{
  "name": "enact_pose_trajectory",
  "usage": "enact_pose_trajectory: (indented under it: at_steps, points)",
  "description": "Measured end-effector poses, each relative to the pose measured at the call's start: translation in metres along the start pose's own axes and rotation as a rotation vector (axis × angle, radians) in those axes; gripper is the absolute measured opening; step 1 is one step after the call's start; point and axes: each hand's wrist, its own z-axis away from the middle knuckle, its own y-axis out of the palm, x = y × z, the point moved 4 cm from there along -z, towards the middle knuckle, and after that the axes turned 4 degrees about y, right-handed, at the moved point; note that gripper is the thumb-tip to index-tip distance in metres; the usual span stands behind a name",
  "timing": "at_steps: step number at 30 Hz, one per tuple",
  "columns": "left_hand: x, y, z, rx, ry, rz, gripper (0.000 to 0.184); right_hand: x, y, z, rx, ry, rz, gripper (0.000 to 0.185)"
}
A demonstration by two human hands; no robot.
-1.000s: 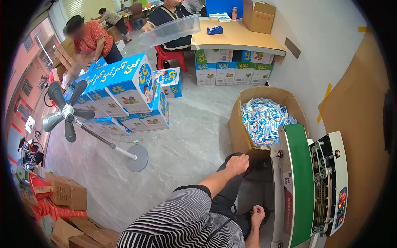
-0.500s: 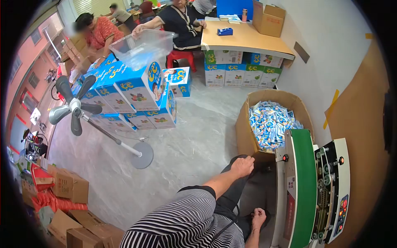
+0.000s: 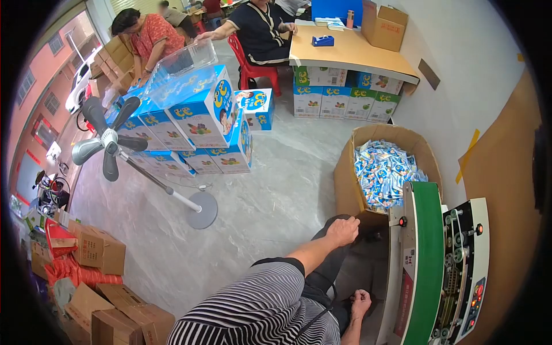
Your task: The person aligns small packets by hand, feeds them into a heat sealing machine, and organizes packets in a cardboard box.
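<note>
My left hand [image 3: 343,231] rests on my dark-trousered knee, its fingers curled in and nothing seen in them. Lower down, my right hand [image 3: 360,303] lies over my other leg, fingers bent towards the palm, also without a visible object. Just right of my legs stands a machine with a green conveyor belt [image 3: 426,259], and neither hand touches it. Along its far side run rollers and a panel with lit buttons [image 3: 476,296]. Beyond my left hand, a large cardboard box [image 3: 351,187] holds a heap of small blue and white packets [image 3: 386,172].
A standing fan [image 3: 109,138] is before stacked blue and white cartons [image 3: 201,123]. A seated person's hand holds a clear plastic bin [image 3: 181,72] on top of them. Another person in red bends behind. A desk [image 3: 351,52] bears a tape dispenser [image 3: 323,41]. Cardboard boxes [image 3: 98,247] lie lower left.
The view has shifted slightly, so the room appears a little to the right. The clear bin has tilted and shifted left on the cartons. My hands keep their pose.
</note>
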Motion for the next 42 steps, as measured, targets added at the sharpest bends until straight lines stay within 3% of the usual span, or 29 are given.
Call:
enact_pose_trajectory:
  at_steps: [18,21,22,24,25,26,28,29,35,42]
  points:
    - [-0.002,-0.004,0.0,-0.003,-0.001,0.007,0.015,-0.007,0.004,-0.009,0.037,-0.043,-0.033,0.014]
    - [-0.011,-0.017,-0.002,0.11,-0.207,0.049,0.022,-0.026,-0.002,-0.015,-0.045,-0.197,0.011,0.012]
    - [-0.015,-0.02,-0.003,0.168,-0.297,0.093,0.025,-0.031,-0.005,-0.016,-0.051,-0.133,0.039,0.015]
    - [-0.018,-0.014,-0.001,0.086,-0.116,0.08,0.029,0.058,0.0,0.031,-0.076,0.005,0.086,0.022]
    - [-0.021,-0.012,0.001,0.066,0.03,0.045,0.031,0.064,-0.004,0.038,-0.172,-0.055,0.135,0.023]
    - [-0.036,-0.017,0.0,0.087,-0.034,0.134,0.03,0.042,-0.01,0.037,-0.222,-0.06,0.095,0.025]
    - [-0.035,0.006,0.003,-0.022,0.161,0.184,0.026,0.027,-0.015,0.049,-0.274,-0.031,-0.044,0.03]
    - [-0.038,0.012,0.001,0.033,0.168,0.218,0.025,0.031,-0.017,0.059,-0.273,-0.014,-0.119,0.03]
    - [-0.092,0.033,0.004,0.225,0.707,-0.042,0.021,0.035,-0.046,0.116,-0.482,0.076,-0.155,0.03]
    - [-0.128,0.053,0.007,0.465,0.813,0.021,0.021,0.083,-0.081,0.23,-0.748,0.013,-0.184,0.029]
